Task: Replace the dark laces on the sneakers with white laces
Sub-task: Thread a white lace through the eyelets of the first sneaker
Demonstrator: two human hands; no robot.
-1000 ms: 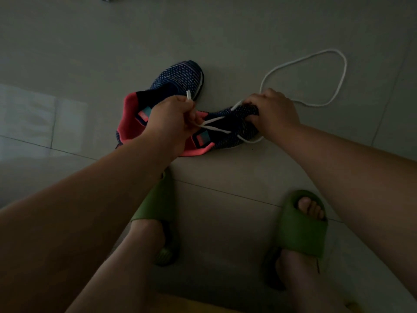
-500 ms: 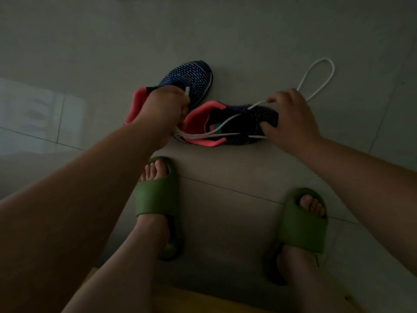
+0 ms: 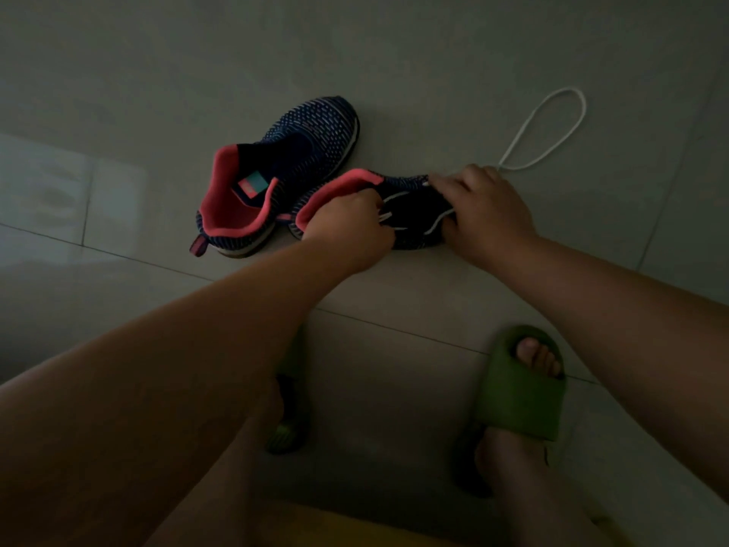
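My left hand (image 3: 349, 221) is curled tight at the near sneaker's (image 3: 410, 213) pink collar, fingers pinching the white lace (image 3: 546, 130) where it crosses the tongue. My right hand (image 3: 483, 215), at three o'clock from it, is curled over the toe end, gripping the shoe with the lace running out under it. At eleven o'clock sits the other sneaker (image 3: 292, 167), touching the first, with no lace in it. Farther, at one o'clock, the lace's loop lies on the tile floor (image 3: 157, 73).
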